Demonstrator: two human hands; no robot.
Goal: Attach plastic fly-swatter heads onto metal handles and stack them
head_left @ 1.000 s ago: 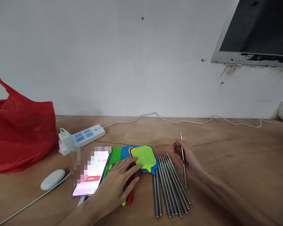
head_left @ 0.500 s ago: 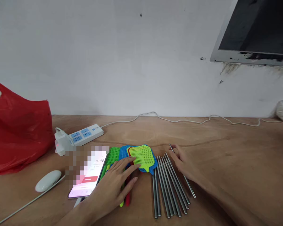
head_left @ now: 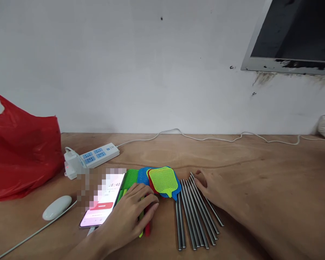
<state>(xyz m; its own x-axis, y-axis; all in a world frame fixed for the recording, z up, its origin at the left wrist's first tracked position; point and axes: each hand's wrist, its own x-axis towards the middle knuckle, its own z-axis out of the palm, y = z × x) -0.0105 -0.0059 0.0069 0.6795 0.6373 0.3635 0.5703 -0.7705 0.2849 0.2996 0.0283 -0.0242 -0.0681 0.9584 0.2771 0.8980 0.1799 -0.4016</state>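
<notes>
Several perforated fly-swatter heads (head_left: 164, 179) in yellow-green, blue, red and green lie overlapped on the wooden table. My left hand (head_left: 135, 206) is curled over coloured plastic handles below them, thumb close to the index finger. A red handle (head_left: 147, 228) sticks out beneath the thumb; the palm hides most of the others. To the right, several thin metal rods (head_left: 196, 216) lie fanned out side by side. At their far end is my right hand (head_left: 209, 186), with thumb and index finger apart, next to the outermost metal rod (head_left: 215, 212). Its other fingers are partly hidden.
A lit phone (head_left: 104, 202) lies left of the swatters, partly blurred out. Further left are a white mouse-shaped object (head_left: 56, 207), a power strip (head_left: 100, 157) with a plugged-in charger, and a red plastic bag (head_left: 24, 155). A white cable (head_left: 206, 139) runs along the wall.
The outermost rod's far end has moved left against the other rods, and my right thumb and finger now sit beside it. My left fingers have curled in from a stretched-out pose.
</notes>
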